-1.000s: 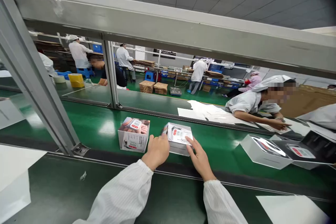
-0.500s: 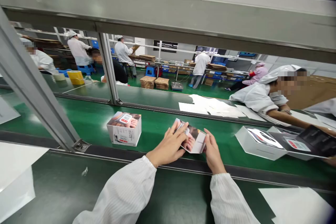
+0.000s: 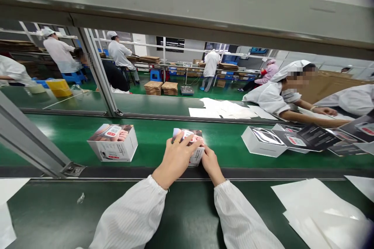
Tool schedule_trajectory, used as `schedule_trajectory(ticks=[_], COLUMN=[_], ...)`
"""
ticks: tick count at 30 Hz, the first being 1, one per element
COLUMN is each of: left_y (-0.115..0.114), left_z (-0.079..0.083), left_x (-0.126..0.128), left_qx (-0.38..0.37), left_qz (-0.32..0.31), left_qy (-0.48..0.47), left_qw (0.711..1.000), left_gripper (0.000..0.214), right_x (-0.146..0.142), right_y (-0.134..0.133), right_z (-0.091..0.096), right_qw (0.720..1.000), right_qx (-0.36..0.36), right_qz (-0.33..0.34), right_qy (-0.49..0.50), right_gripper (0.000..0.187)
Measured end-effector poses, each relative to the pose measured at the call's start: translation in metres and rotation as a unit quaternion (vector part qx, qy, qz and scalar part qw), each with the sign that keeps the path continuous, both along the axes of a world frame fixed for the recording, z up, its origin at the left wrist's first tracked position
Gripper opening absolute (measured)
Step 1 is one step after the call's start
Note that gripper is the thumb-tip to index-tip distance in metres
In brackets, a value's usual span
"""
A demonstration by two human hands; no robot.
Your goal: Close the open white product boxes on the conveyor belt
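A small printed carton [image 3: 197, 157] with a monitor and a hand pictured on it stands on the green belt [image 3: 157, 136] between my hands. My left hand [image 3: 177, 156] lies over its top and left side, fingers spread across the lid, gripping it. At the right side of the carton, my right hand [image 3: 211, 163] holds the lower edge with curled fingers. My hands hide part of the carton. To the left, a matching closed carton [image 3: 118, 149] sits on the belt, apart from my hands.
Open cartons [image 3: 263, 144] with lids folded out rest on the belt at right, near a co-worker [image 3: 267, 93] leaning over. White sheets [image 3: 318, 202] lie at front right, others [image 3: 222, 109] beyond the belt. A metal post [image 3: 35, 140] rises at left; a beam [image 3: 187, 7] crosses above.
The carton in my hands has gone from tilted to upright, its printed side now facing me. My right hand has moved lower. The view has shifted to the right.
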State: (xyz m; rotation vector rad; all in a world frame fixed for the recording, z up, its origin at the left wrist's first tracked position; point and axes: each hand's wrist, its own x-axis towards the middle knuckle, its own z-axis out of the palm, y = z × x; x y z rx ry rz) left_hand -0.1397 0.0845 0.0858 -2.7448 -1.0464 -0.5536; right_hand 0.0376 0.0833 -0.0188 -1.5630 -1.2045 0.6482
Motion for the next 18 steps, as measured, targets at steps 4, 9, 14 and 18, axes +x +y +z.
schedule_trajectory(ticks=[4,9,14,18], left_y=[0.001,0.002,-0.002,-0.009], left_z=[0.002,0.009,0.015,0.016], left_x=[-0.004,-0.013,-0.019,-0.018], left_qx=[0.003,-0.016,0.036,0.054], left_qz=[0.034,0.054,0.023,-0.02], left_qy=[0.005,0.013,-0.009,-0.041], left_qw=[0.999,0.998,0.999,0.997], left_gripper=[0.052,0.047,0.054,0.051], right_x=[-0.008,-0.004,0.074,0.167], right_y=[0.001,0.0,-0.011,-0.039], right_z=[-0.001,0.01,0.023,0.017], right_qw=[0.994,0.987,0.946,0.845], right_qx=[0.01,0.018,0.148,0.186], right_qz=[0.043,0.015,-0.283,-0.499], right_qy=[0.096,0.156,0.061,0.044], right_gripper=[0.044,0.049,0.048,0.055])
